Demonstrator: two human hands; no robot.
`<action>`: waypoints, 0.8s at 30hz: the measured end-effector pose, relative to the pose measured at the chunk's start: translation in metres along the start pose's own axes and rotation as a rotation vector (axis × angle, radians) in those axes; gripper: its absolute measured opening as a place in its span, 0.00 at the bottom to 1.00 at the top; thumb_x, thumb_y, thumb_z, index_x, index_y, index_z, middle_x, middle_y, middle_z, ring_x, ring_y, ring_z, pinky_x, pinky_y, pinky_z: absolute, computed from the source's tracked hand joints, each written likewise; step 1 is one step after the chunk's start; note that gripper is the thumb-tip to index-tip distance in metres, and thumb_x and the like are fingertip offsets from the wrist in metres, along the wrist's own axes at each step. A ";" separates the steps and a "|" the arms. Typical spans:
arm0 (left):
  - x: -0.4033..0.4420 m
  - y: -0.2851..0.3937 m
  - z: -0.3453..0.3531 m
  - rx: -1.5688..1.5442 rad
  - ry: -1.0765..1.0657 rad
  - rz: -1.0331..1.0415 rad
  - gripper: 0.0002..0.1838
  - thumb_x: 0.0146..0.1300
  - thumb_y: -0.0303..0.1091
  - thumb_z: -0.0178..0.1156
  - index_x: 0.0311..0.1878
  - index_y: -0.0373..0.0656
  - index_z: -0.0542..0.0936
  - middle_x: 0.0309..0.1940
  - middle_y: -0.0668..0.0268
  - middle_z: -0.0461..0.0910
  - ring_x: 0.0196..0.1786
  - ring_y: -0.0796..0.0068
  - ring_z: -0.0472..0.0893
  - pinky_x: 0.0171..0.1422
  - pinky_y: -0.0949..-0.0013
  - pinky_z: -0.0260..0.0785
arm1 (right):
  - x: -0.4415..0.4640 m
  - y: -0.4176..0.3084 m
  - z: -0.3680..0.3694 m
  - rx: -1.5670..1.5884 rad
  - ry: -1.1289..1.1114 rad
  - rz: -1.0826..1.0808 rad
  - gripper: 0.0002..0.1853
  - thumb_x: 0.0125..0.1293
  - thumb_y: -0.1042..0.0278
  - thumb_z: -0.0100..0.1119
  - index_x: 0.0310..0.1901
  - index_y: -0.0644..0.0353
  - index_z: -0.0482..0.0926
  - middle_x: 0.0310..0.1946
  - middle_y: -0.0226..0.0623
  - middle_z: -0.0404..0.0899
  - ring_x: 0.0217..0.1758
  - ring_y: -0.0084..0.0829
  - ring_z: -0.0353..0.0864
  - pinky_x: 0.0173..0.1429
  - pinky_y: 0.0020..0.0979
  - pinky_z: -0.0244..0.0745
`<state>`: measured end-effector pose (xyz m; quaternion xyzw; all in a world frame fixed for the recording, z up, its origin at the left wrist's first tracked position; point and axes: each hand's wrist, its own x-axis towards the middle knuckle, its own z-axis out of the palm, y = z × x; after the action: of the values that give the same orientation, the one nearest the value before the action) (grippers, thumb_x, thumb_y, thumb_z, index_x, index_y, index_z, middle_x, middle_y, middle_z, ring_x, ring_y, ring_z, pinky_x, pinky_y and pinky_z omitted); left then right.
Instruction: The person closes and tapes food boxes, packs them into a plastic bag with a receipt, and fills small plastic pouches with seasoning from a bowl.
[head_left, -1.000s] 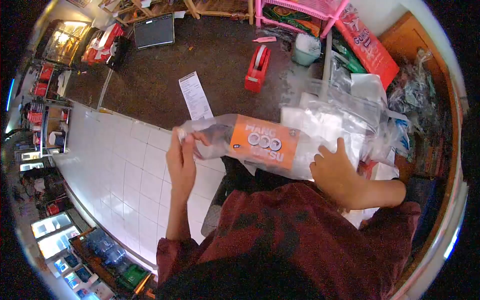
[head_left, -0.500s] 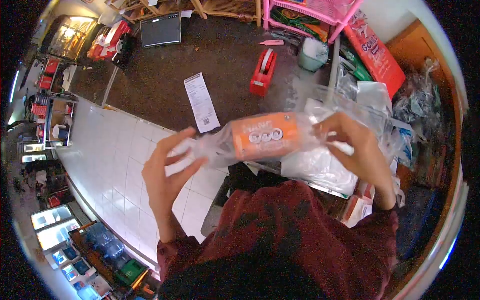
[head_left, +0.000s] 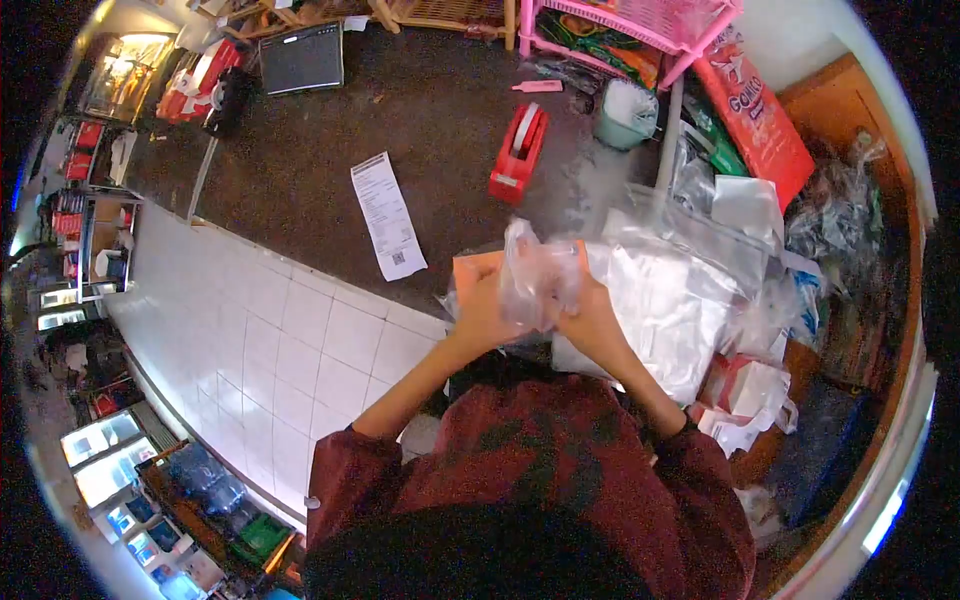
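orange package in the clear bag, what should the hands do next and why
Probably draw the bunched plastic snug over the orange package: the clear bag is gathered loosely above it, the left hand and right hand meet there, and no finished knot can be made out.

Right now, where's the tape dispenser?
Head view, upper middle: the tape dispenser is on the dark counter, right of the receipt, left of the greenish container.
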<state>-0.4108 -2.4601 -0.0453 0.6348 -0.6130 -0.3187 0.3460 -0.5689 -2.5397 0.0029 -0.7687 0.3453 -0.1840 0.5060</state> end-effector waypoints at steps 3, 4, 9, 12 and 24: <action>-0.004 -0.003 0.000 -0.006 -0.002 0.034 0.29 0.48 0.48 0.66 0.51 0.43 0.73 0.48 0.60 0.75 0.53 0.58 0.73 0.61 0.58 0.61 | -0.010 -0.006 -0.006 0.116 -0.029 0.198 0.16 0.54 0.73 0.62 0.45 0.66 0.74 0.40 0.40 0.78 0.38 0.27 0.78 0.43 0.31 0.74; -0.006 -0.003 0.001 -0.009 -0.002 0.030 0.29 0.48 0.48 0.66 0.51 0.43 0.73 0.48 0.60 0.75 0.53 0.58 0.73 0.61 0.58 0.61 | -0.012 -0.012 -0.012 0.126 -0.084 0.255 0.18 0.54 0.73 0.62 0.47 0.65 0.73 0.44 0.41 0.76 0.40 0.26 0.78 0.43 0.30 0.74; -0.018 -0.001 0.007 -0.246 0.105 -0.146 0.26 0.44 0.44 0.67 0.47 0.43 0.76 0.44 0.61 0.77 0.46 0.61 0.75 0.59 0.59 0.59 | -0.019 -0.032 -0.058 0.097 -0.217 0.200 0.32 0.50 0.67 0.66 0.57 0.65 0.65 0.57 0.50 0.67 0.58 0.40 0.68 0.58 0.39 0.66; -0.026 0.011 0.018 0.188 0.124 0.057 0.22 0.44 0.40 0.65 0.45 0.44 0.78 0.42 0.66 0.77 0.44 0.65 0.74 0.58 0.59 0.57 | -0.023 -0.021 -0.057 -0.405 -0.300 -0.017 0.42 0.49 0.59 0.66 0.62 0.68 0.57 0.64 0.56 0.54 0.70 0.49 0.50 0.68 0.50 0.49; -0.057 0.066 0.030 0.061 -0.375 0.661 0.21 0.53 0.41 0.59 0.49 0.45 0.75 0.48 0.63 0.73 0.53 0.62 0.68 0.62 0.57 0.55 | 0.010 -0.040 0.003 -0.312 -1.045 -0.838 0.36 0.46 0.56 0.54 0.60 0.58 0.61 0.63 0.48 0.56 0.69 0.48 0.50 0.67 0.59 0.44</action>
<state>-0.4751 -2.4054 -0.0081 0.3436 -0.8465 -0.2821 0.2929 -0.5460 -2.5352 0.0369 -0.8892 -0.2479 0.0825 0.3756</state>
